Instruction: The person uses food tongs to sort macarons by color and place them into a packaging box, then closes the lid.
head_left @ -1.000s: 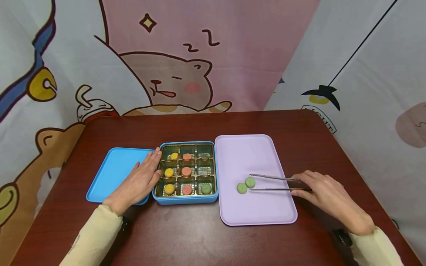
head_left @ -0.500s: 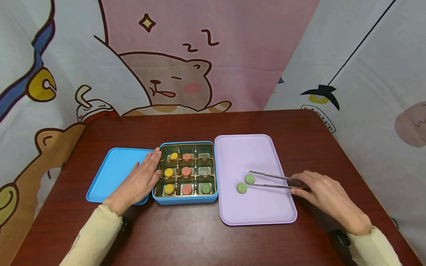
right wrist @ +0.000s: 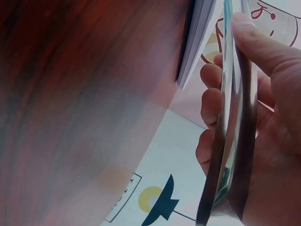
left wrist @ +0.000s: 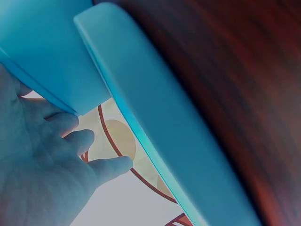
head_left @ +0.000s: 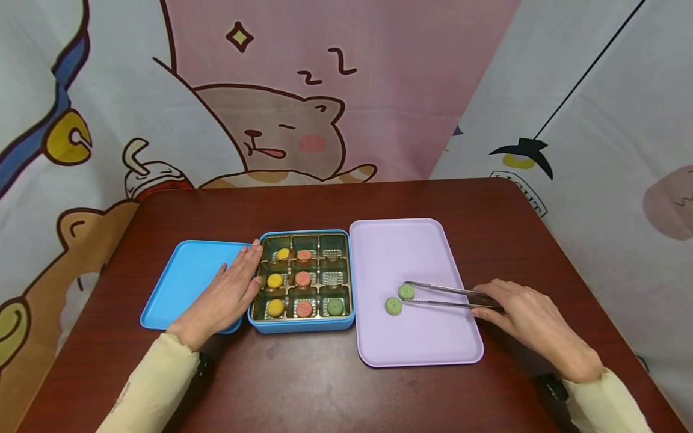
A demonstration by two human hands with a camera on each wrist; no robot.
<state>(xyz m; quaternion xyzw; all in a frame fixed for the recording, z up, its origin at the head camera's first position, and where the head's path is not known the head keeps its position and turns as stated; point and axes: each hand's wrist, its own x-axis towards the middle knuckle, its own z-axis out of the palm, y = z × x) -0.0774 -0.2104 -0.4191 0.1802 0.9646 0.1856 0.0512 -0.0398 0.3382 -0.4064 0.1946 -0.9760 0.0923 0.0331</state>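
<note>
My right hand [head_left: 533, 322] holds metal tongs [head_left: 441, 288] over the lilac tray [head_left: 400, 246]. The tong tips stand on either side of a small round green cookie [head_left: 406, 292]. Just in front and to its left lies a second green cookie [head_left: 393, 306]. In the right wrist view, thumb and fingers grip the tongs from both sides. My left hand [head_left: 224, 294] lies with straight fingers against the left side of a blue box [head_left: 303, 326]. Its gold insert holds yellow cookies [head_left: 275, 281] on the left, pink cookies [head_left: 303, 279] in the middle and one green cookie [head_left: 335, 307] at front right.
A blue lid [head_left: 184, 279] lies left of the box, partly beneath the left forearm. Box and tray stand side by side on the dark brown table [head_left: 292, 379]. Behind the table hangs a printed cloth [head_left: 400, 90].
The tongs have shifted slightly up and left, so their tips now straddle the farther green cookie, which has moved slightly. My left hand has stayed in place.
</note>
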